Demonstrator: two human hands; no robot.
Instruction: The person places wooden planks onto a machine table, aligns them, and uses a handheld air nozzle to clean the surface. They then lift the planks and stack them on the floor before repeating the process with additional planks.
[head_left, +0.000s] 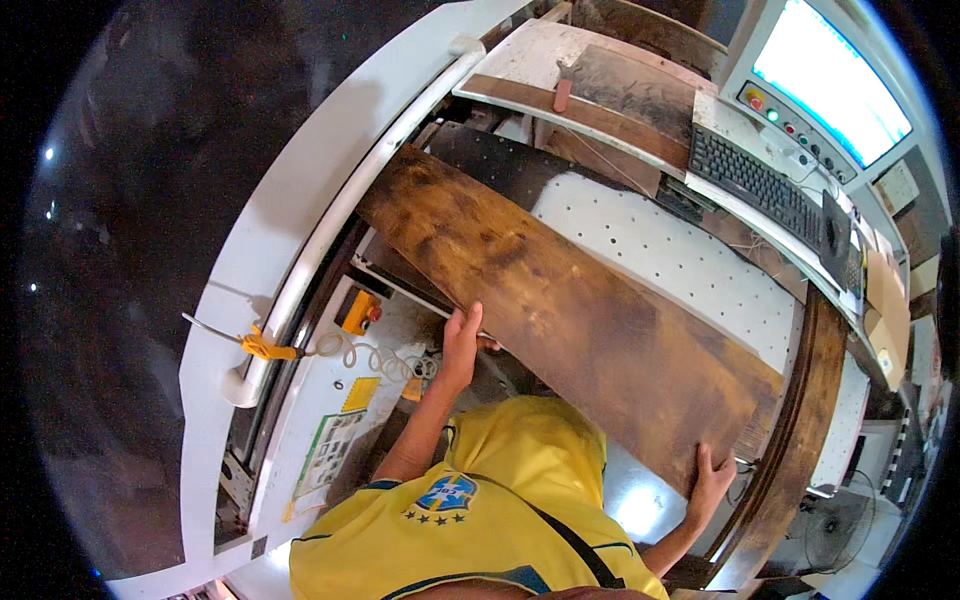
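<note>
A long brown board (590,310) with dark mottled patches lies slantwise in front of me, from the far left to the near right. My left hand (463,348) is closed on its near long edge, thumb on top and fingers partly hidden beneath. At the near right corner, my right hand (711,478) grips the board's end, its thumb resting along the edge. Under and beyond the board is a white perforated table (690,250) dotted with small holes, part of it covered by the board.
Another brown board (800,430) stands to the right. A keyboard (755,180) and a lit monitor (835,75) are at the far right. Beside my left arm are a yellow box with a red button (360,312) and a coiled hose (375,355). A white rail (340,230) curves along the left.
</note>
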